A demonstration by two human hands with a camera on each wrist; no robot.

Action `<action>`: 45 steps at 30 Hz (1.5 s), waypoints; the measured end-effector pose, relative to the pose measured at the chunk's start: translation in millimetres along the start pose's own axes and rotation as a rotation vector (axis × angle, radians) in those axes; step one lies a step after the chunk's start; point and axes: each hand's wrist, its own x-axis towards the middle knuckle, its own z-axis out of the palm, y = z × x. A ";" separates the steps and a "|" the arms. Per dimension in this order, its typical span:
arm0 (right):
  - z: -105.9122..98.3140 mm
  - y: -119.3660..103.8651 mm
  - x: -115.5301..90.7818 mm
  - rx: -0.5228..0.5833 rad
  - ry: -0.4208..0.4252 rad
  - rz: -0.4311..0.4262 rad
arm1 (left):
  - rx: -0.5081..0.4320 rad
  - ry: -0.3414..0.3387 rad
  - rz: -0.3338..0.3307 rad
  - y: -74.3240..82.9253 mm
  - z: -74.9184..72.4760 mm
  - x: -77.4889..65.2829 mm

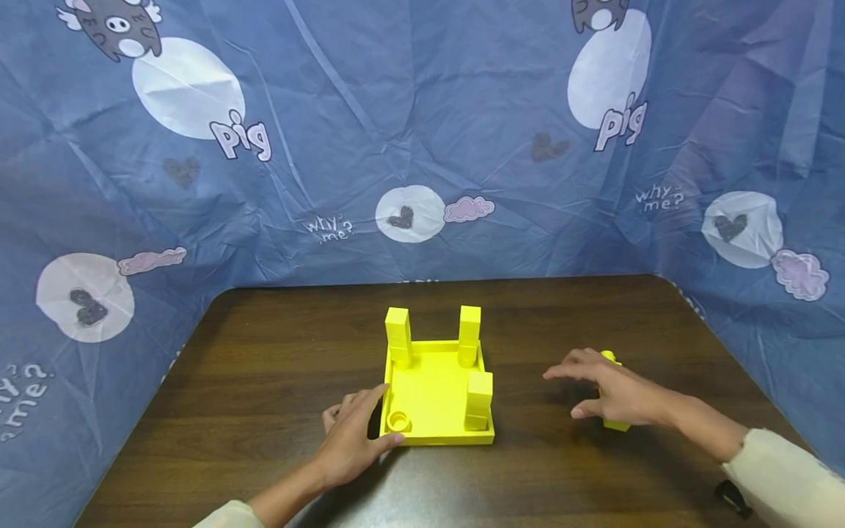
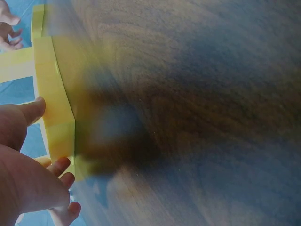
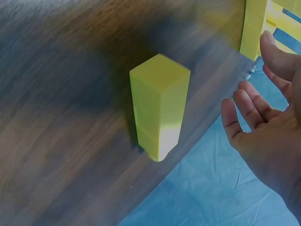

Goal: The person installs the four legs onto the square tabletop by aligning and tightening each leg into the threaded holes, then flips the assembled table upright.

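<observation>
A square yellow tray-like toy tabletop (image 1: 429, 400) lies on the table, its raised rim facing up. Three yellow block legs, among them the back left one (image 1: 398, 334), stand upright in its corners; a bare round socket (image 1: 398, 421) shows at the near left corner. My left hand (image 1: 350, 440) grips that corner, thumb at the near rim and index finger along the left side. Over at the right, my right hand (image 1: 617, 392), fingers spread, is beside a loose yellow leg (image 3: 160, 103) and partly covers it in the head view. Nothing is between its fingers.
The brown wooden table (image 1: 277, 367) has blue printed cloth (image 1: 409, 132) hanging behind it and at both sides. A small black object (image 1: 733, 499) lies near the right sleeve at the table's near right.
</observation>
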 end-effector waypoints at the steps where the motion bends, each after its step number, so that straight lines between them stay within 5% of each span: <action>1: -1.1 0.7 -1.1 -0.026 -0.002 0.003 | -0.001 -0.001 -0.001 0.0 -0.2 0.0; 13: -18.3 16.4 -15.9 -0.271 -0.066 0.030 | 0.001 0.001 0.010 0.7 0.1 0.4; 28: -19.6 32.8 -27.1 -0.549 -0.086 -0.088 | -0.001 0.002 0.015 0.1 -0.9 3.1; 45: -2.7 36.0 -28.4 -0.555 -0.084 -0.111 | -0.008 0.002 0.019 -2.1 -1.1 0.9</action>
